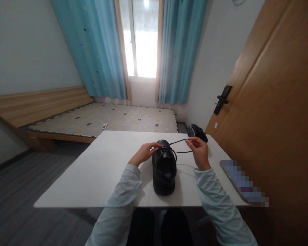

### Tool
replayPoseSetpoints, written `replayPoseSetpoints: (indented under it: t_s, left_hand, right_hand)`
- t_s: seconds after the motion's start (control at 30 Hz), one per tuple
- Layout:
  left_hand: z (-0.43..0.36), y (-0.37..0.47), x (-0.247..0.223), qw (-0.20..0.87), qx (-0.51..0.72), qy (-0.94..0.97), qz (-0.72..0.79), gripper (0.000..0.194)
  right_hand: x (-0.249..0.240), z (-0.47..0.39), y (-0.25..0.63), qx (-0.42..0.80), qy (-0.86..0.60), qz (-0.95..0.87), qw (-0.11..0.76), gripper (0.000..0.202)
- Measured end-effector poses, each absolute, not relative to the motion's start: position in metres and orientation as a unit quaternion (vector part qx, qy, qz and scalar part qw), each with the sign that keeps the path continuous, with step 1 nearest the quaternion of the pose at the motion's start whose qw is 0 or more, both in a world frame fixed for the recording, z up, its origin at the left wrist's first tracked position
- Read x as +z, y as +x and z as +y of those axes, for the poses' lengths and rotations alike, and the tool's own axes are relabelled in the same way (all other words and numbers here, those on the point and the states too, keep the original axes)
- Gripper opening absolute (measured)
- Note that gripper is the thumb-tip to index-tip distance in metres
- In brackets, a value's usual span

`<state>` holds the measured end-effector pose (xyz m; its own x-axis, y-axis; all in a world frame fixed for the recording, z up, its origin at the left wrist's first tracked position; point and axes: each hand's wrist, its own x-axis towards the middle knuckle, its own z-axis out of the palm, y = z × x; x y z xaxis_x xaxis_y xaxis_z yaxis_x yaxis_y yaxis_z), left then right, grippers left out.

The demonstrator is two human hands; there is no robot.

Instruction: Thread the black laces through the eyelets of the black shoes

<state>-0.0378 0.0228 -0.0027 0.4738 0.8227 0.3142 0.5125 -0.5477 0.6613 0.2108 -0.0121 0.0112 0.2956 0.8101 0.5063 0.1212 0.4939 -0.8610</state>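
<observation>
1. Left fingers (154,146): thumb and forefinger close together, touching the lacing at the top of the black lace-up shoe (164,181); cannot tell whether they pinch a strand or only press there
2. Right fingers (191,140): thumb and forefinger closed in a pinch on the black shoelace (178,141), drawn out taut rightward from the shoe; a second strand runs lower, to the right palm
3. A small white label (215,125) on the wooden door (277,102), beyond the right fingers, is too small to read; the flat device (236,177), nearer the wearer and right of those fingers, has a pixelated screen
4. The shoe stands upright on the white surface (113,177), mostly nearer the wearer than the fingers; toe points away, heel toward the wearer, long axis running front to back
5. Another black shoe (193,130) sits just beyond the right fingers, partly hidden
</observation>
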Motion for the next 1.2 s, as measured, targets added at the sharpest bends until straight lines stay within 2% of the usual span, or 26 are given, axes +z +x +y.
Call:
replayPoseSetpoints:
  t_s: [0.23, 0.53, 0.63, 0.77, 0.9, 1.2]
  left_hand:
    - [0.024, -0.038, -0.004, 0.252, 0.316, 0.824, 0.398, 0.027]
    - [0.024, -0.037, -0.003, 0.274, 0.362, 0.806, 0.381, 0.022]
    - [0.024, -0.036, -0.002, 0.304, 0.408, 0.767, 0.391, 0.022]
    - [0.023, -0.037, 0.001, 0.274, 0.416, 0.75, 0.435, 0.025]
    - [0.023, -0.038, 0.002, 0.283, 0.383, 0.766, 0.432, 0.03]
    - [0.029, -0.041, -0.005, 0.328, 0.346, 0.777, 0.41, 0.027]
  right_hand:
    - [0.009, -0.012, 0.211, 0.204, -0.453, -0.564, 0.659, 0.015]
    - [0.008, -0.018, 0.2, 0.144, -0.455, -0.68, 0.557, 0.013]
    - [0.009, -0.019, 0.197, 0.129, -0.43, -0.727, 0.52, 0.021]
    - [0.007, -0.019, 0.197, 0.114, -0.41, -0.779, 0.461, 0.041]
    - [0.007, -0.019, 0.196, 0.139, -0.394, -0.808, 0.416, 0.04]
    - [-0.001, -0.017, 0.193, 0.201, -0.394, -0.823, 0.358, 0.06]
